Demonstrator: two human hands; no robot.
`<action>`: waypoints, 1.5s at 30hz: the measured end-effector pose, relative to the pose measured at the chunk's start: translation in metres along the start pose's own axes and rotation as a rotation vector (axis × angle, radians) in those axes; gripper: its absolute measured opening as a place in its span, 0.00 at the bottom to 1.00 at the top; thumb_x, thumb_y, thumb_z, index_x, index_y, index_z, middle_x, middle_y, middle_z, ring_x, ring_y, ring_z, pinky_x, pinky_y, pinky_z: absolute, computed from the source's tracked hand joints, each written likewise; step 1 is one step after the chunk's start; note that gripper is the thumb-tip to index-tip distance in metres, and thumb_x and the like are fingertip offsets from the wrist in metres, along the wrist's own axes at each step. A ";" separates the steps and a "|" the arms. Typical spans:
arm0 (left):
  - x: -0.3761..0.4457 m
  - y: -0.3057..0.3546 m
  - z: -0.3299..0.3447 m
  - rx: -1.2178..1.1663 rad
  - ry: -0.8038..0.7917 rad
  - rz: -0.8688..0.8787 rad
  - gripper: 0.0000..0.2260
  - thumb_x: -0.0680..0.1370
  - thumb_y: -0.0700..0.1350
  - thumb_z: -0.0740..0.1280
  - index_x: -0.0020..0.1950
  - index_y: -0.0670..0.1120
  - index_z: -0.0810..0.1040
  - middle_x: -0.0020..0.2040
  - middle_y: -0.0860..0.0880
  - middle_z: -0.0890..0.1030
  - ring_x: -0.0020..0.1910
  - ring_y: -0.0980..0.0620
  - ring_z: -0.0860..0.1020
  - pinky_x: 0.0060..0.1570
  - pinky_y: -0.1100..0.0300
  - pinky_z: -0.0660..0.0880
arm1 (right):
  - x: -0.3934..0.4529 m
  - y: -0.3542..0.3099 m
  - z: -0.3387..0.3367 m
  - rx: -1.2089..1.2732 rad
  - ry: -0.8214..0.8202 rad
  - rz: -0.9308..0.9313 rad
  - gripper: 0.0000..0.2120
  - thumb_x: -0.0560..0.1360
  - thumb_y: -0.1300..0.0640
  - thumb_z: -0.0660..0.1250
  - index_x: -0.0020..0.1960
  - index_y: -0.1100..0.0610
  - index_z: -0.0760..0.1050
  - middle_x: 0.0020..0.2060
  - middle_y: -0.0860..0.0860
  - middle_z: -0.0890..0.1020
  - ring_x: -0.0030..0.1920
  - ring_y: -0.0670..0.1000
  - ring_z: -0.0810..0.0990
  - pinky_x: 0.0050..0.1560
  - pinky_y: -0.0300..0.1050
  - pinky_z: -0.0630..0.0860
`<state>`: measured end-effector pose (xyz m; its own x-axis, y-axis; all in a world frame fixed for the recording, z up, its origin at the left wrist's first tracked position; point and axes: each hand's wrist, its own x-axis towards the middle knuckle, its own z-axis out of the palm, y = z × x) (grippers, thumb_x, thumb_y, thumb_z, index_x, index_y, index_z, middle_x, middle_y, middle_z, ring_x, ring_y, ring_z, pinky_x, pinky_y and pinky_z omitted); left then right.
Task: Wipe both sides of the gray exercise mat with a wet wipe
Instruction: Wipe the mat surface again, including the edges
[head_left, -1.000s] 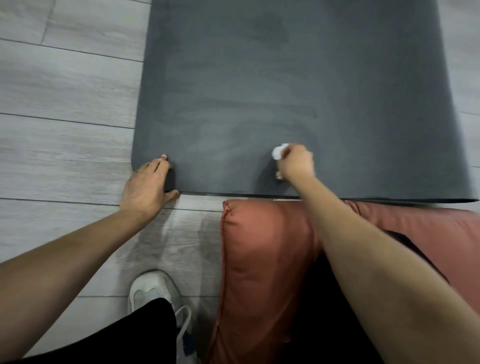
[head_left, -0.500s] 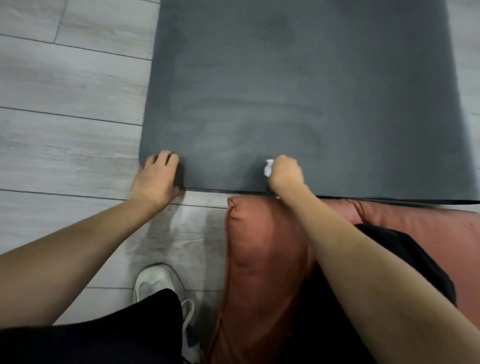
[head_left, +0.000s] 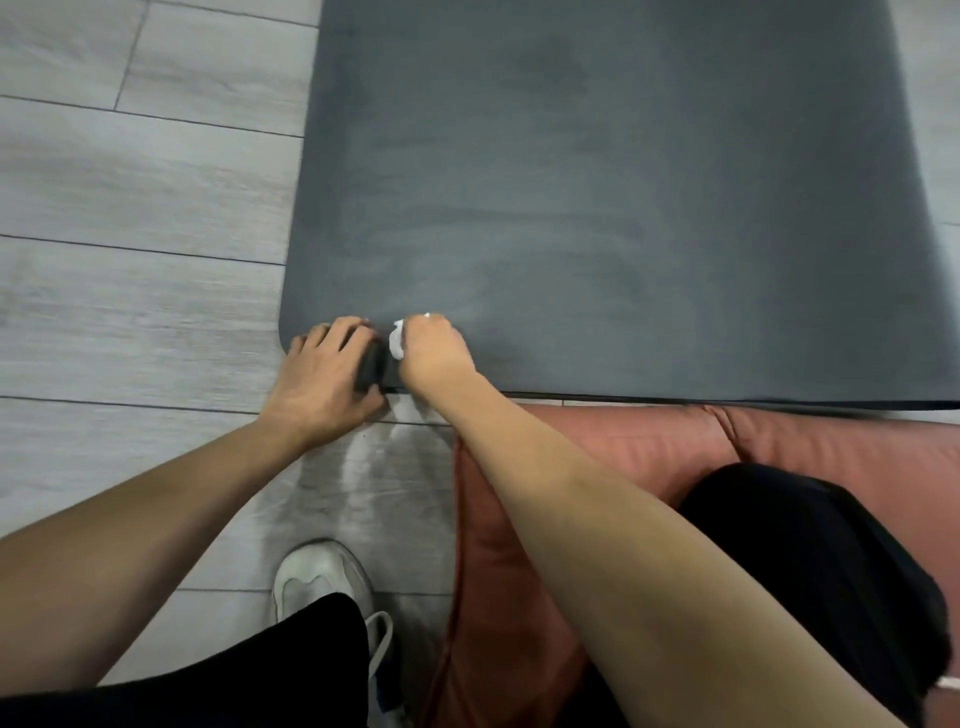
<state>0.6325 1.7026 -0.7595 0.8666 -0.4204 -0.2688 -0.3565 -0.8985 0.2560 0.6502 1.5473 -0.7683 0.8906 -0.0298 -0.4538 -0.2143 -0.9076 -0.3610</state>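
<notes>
The gray exercise mat (head_left: 597, 197) lies flat on the floor (head_left: 135, 218), its near edge just ahead of the person's knees and its near-left corner rounded. It looks thin, soft and floppy, light enough to fold over from a corner, and its matte face probably drags on a damp cloth. The left hand (head_left: 322, 384) curls over that near edge and grips it beside the corner, the best place to peel it up. Touching it on the right, the right hand (head_left: 431, 353) is clenched on the white wet wipe (head_left: 396, 339) and presses it down. A red cushion (head_left: 613, 436) crowds the near edge; open floor lies left.
</notes>
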 end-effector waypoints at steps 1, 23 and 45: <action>0.001 0.003 -0.001 -0.018 0.019 -0.010 0.25 0.71 0.48 0.74 0.66 0.47 0.75 0.69 0.45 0.73 0.62 0.36 0.74 0.58 0.42 0.71 | -0.003 0.007 -0.003 -0.005 0.001 -0.042 0.14 0.78 0.63 0.59 0.62 0.61 0.74 0.59 0.62 0.75 0.58 0.62 0.77 0.59 0.51 0.73; 0.032 -0.012 0.013 -0.022 0.118 -0.105 0.25 0.78 0.43 0.68 0.75 0.44 0.70 0.76 0.42 0.69 0.76 0.38 0.66 0.75 0.39 0.62 | 0.038 0.085 -0.032 -0.147 0.211 -0.710 0.05 0.75 0.62 0.63 0.48 0.56 0.77 0.45 0.57 0.77 0.40 0.59 0.75 0.40 0.50 0.72; 0.060 -0.033 0.026 -0.041 0.314 -0.075 0.28 0.75 0.54 0.62 0.73 0.45 0.72 0.77 0.43 0.67 0.74 0.37 0.67 0.72 0.40 0.64 | 0.106 0.093 -0.041 -0.135 0.541 -0.460 0.16 0.75 0.64 0.63 0.61 0.59 0.78 0.51 0.57 0.78 0.47 0.59 0.74 0.50 0.51 0.74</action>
<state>0.6873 1.7034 -0.8080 0.9576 -0.2880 0.0092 -0.2785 -0.9170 0.2854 0.7415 1.4426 -0.8163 0.9600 0.1963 0.1998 0.2505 -0.9207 -0.2991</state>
